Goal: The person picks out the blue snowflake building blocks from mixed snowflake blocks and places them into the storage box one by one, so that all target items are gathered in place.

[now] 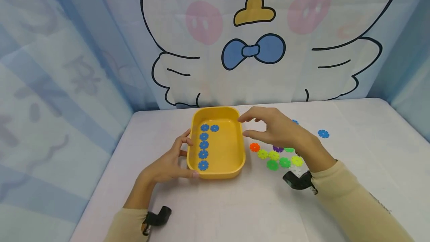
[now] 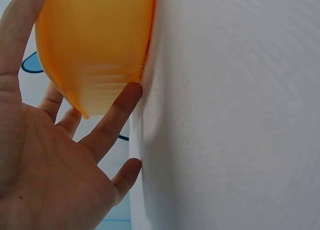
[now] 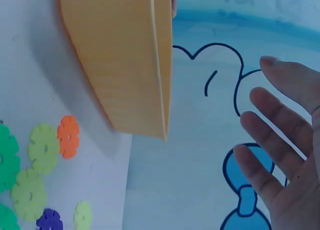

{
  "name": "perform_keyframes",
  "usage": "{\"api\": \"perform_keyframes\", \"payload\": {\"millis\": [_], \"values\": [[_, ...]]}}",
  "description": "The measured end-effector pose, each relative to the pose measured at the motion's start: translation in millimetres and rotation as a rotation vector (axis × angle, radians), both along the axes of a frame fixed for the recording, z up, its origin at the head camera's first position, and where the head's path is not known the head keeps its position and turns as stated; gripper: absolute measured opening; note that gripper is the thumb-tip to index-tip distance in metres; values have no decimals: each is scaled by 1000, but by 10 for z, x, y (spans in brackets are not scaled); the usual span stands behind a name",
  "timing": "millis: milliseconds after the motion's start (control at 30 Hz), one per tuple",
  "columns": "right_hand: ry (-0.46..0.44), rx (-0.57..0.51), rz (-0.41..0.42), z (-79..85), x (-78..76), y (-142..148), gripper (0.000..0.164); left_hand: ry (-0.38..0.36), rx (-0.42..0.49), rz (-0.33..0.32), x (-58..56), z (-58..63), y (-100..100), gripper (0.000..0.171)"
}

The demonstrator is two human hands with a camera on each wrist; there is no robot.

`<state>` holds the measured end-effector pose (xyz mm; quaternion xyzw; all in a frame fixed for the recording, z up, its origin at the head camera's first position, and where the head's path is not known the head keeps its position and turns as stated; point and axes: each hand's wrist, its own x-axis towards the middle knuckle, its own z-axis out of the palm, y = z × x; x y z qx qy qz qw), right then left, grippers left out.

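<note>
My left hand [image 1: 168, 163] holds the yellow tray [image 1: 216, 175] at its left side, thumb by the near left corner and fingertips at the rim. In the left wrist view, one finger lies against the outside of the tray [image 2: 110, 44] while others reach past its edge. Several blue flower-shaped discs [image 1: 203, 145] line the tray's left side, with another blue disc [image 1: 214, 128] beside the far one. My right hand [image 1: 273, 124] hovers by the tray's right rim, thumb and fingers apart, nothing between them. In the right wrist view, its fingers [image 3: 272, 162] are spread.
Right of the tray lie loose discs: an orange disc [image 1: 254, 147], several yellow-green discs [image 1: 273, 155] and green discs [image 1: 284, 162], partly behind the right forearm. A blue disc [image 1: 323, 133] lies farther right. A printed curtain [image 1: 252, 81] hangs behind the white table [image 1: 235, 212].
</note>
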<state>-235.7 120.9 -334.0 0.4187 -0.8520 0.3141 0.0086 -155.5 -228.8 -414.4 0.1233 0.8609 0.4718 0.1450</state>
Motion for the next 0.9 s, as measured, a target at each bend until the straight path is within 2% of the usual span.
{"api": "perform_keyframes", "payload": {"millis": [567, 900], "values": [[37, 55, -122, -134, 115, 683, 38, 5, 18, -7, -1, 16, 0, 88], [162, 35, -154, -266, 125, 1096, 43, -8, 17, -6, 11, 16, 3, 88]]}}
